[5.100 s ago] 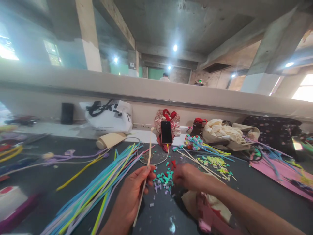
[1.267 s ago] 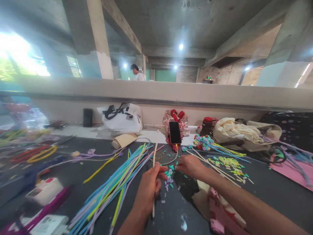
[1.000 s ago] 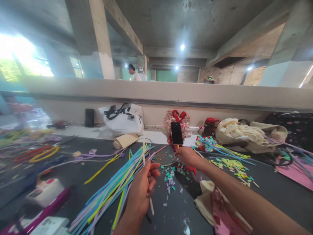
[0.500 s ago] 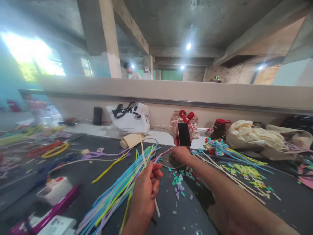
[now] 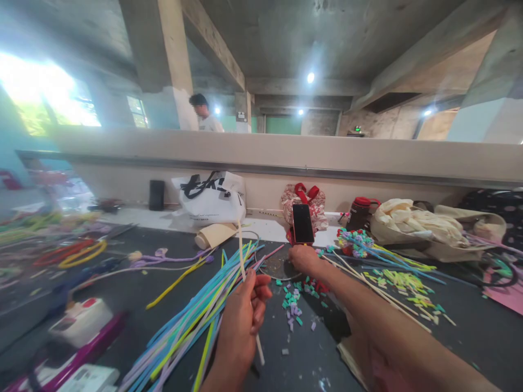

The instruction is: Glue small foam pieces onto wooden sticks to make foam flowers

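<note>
My left hand is closed around a long cream pipe cleaner, which rises above the fingers and pokes out below them. Beside and beneath that hand, a bundle of blue, mint, lilac and yellow pipe cleaners lies slantwise on the dark table. My right hand reaches out just below a phone propped upright. Its fingers point away and are hidden, so anything in them cannot be seen. Small mint and lilac cut pieces lie scattered between my hands.
Yellow-green cut pieces, pale sticks and a beaded-looking flower bunch lie to the right. A white bag, a dark bottle and a cream cloth bag line the back. A power adapter sits at left. Beyond the partition stands a person.
The view has shifted slightly, so the table things sit a little further left. The person in the background shows more fully. My left hand still grips the cream pipe cleaner.
</note>
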The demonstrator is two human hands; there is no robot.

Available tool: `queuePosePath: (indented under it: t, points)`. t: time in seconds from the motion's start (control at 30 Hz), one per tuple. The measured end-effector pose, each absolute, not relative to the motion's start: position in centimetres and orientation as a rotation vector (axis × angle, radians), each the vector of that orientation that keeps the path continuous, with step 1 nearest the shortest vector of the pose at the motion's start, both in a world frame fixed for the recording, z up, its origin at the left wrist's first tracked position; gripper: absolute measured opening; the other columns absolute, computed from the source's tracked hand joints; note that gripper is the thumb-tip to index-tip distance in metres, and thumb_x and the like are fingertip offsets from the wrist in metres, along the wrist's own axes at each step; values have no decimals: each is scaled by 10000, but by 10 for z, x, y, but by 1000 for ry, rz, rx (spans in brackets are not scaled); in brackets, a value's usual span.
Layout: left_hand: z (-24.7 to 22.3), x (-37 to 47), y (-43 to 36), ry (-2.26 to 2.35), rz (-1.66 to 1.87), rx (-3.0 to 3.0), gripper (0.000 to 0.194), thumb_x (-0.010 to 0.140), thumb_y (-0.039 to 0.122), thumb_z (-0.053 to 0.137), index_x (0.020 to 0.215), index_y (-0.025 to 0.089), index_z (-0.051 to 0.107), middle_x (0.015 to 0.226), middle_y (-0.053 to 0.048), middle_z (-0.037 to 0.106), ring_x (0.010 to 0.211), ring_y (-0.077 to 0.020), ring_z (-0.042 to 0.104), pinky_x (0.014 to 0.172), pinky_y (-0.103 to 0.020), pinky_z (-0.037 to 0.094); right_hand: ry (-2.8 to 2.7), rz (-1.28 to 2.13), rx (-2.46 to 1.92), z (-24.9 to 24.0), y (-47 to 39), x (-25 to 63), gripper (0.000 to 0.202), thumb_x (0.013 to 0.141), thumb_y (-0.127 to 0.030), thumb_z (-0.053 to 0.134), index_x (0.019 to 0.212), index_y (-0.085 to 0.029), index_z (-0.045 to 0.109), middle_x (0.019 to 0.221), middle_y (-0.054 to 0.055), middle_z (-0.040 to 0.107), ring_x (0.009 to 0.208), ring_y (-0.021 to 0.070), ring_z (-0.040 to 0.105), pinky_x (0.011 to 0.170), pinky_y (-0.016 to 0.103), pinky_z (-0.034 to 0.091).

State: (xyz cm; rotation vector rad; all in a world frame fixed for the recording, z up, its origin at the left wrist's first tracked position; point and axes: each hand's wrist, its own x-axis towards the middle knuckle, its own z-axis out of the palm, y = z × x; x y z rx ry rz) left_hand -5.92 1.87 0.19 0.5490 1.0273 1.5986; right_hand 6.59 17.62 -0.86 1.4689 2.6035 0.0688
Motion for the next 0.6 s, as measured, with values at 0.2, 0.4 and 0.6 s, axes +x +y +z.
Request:
queuePosePath:
  t: [0.2, 0.4, 0.6]
  points:
    - [2, -61, 20, 1032, 1615, 537, 359, 704, 458, 535, 698, 104, 596, 486, 25, 528, 273, 16, 273, 275, -114, 117, 2686, 15, 1338, 5, 169, 70, 245, 853, -269, 489, 1068, -154, 516, 1071, 63, 546, 891, 184, 559, 745, 379, 472]
    - [4, -59, 17, 1048, 1593, 546, 360, 719, 459, 514, 697, 109, 597, 486, 33, 513, 278, 14, 273, 277, -113, 119, 2788, -144, 1014, 10, 144, 73, 212, 845, -261, 502, 1018, -147, 548, 1024, 51, 573, 844, 168, 573, 709, 348, 484]
    - [1, -61, 19, 1037, 1623, 539, 345, 682, 454, 558, 695, 112, 598, 484, 29, 522, 275, 15, 270, 274, -114, 116, 2829, -45, 1007, 4, 129, 55, 212, 850, -261, 494, 1022, -147, 543, 1036, 54, 565, 886, 182, 561, 746, 378, 469]
